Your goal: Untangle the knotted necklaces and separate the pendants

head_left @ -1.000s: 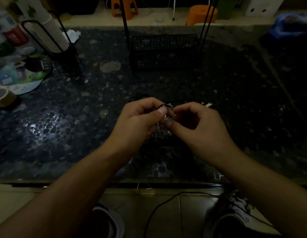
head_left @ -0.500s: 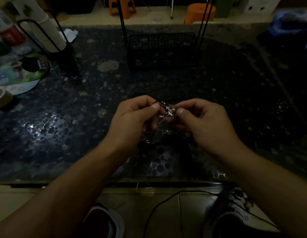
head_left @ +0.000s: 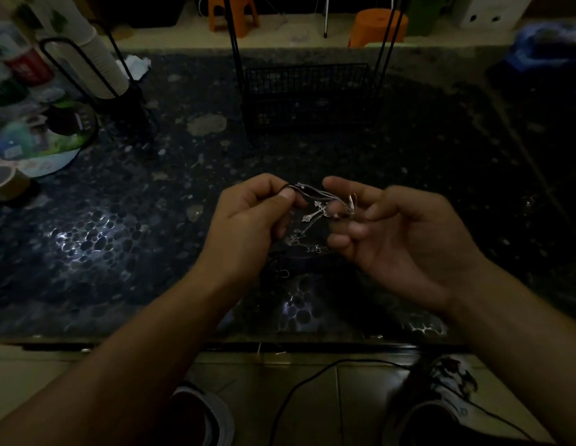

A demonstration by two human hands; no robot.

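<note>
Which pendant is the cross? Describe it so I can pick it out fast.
Start at the dark pebbled table, then find the two hands held over its near middle. In the gap between the left hand and right hand hangs the tangle of chains; the cross is the bright silver piece with flared arms, tilted.

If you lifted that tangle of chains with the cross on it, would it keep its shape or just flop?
Probably flop: the chains sag in loose loops below the left hand and right hand. The cross pendant dangles, so it would likely swing. Thin links look easy to snag.
</note>
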